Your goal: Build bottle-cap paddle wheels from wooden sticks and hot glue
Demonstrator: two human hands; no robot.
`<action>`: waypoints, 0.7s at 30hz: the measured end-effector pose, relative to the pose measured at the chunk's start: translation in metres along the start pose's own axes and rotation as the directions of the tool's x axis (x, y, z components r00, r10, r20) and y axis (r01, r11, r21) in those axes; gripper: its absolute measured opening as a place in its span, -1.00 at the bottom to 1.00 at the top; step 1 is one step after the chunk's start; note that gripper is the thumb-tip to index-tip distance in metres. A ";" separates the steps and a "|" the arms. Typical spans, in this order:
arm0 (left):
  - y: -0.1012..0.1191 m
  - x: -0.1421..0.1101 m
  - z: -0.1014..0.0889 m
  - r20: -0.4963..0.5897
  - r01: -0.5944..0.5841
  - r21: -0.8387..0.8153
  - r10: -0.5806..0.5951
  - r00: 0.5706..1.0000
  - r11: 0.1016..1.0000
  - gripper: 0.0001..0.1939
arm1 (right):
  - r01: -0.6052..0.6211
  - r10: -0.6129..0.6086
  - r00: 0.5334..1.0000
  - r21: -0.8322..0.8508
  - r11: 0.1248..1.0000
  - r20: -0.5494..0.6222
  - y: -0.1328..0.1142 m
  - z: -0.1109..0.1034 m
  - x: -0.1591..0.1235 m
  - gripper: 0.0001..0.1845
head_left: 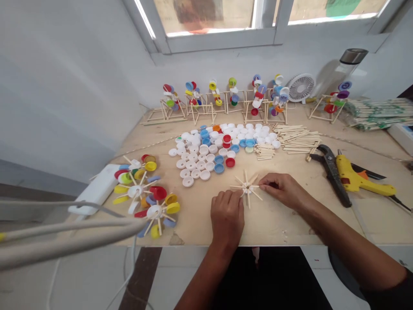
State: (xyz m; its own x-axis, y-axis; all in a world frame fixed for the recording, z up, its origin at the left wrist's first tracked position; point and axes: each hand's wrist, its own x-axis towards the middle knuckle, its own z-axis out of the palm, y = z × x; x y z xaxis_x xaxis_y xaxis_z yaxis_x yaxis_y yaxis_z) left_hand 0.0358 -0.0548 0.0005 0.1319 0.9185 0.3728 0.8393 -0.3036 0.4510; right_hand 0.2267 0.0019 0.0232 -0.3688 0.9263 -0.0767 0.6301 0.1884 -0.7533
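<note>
A small wheel of pale wooden sticks [247,188] lies flat on the table, its spokes radiating from a white bottle cap at the hub. My left hand [227,217] rests at its lower left, fingers curled, with thumb and index at the wheel's edge. On the other side, my right hand [284,189] pinches the outer end of the stick pointing right. Behind the wheel spread many white bottle caps [195,173], with a few blue and red ones among them. Short cut sticks [264,151] and a pile of longer sticks [298,138] lie to their right.
Finished cap wheels [155,212] sit at the left by a white power strip [97,189]. To the right lie a yellow glue gun [358,176] and a black-handled cutter [334,174]. Stick stands with coloured cap wheels [254,105], a small fan [301,88] and a bottle [348,64] line the wall.
</note>
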 end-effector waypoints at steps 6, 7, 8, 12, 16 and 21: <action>0.000 0.000 0.000 -0.009 0.004 -0.005 -0.004 1.000 1.000 -0.81 | 0.003 -0.003 1.000 -0.020 1.000 -0.004 -0.001 0.000 0.001 -0.81; 0.000 0.000 0.000 -0.009 0.003 -0.006 -0.003 1.000 1.000 -0.81 | 0.006 -0.006 1.000 -0.027 1.000 -0.002 -0.002 0.000 0.001 -0.81; 0.000 0.000 0.000 -0.010 0.003 -0.006 -0.003 1.000 1.000 -0.81 | 0.005 -0.005 1.000 -0.033 0.999 -0.001 -0.002 0.000 0.001 -0.82; 0.000 0.001 -0.001 -0.016 -0.001 -0.001 0.001 1.000 1.000 -0.81 | -0.001 0.001 1.000 -0.045 0.999 -0.007 0.000 0.001 0.001 -0.82; 0.000 0.001 -0.001 -0.023 -0.006 0.004 0.006 1.000 1.000 -0.80 | 0.001 -0.002 1.000 -0.066 0.998 -0.011 0.001 0.002 0.001 -0.81; 0.000 0.001 0.000 -0.024 -0.002 0.007 0.002 1.000 1.000 -0.81 | 0.006 -0.007 1.000 -0.089 0.996 -0.011 0.001 0.002 0.001 -0.81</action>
State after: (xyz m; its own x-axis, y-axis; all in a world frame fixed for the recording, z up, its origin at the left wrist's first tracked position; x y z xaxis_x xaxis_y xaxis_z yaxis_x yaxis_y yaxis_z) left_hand 0.0359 -0.0540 0.0012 0.1209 0.9115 0.3931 0.8425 -0.3037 0.4450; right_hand 0.2251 0.0023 0.0212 -0.3654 0.9286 -0.0646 0.6861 0.2218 -0.6929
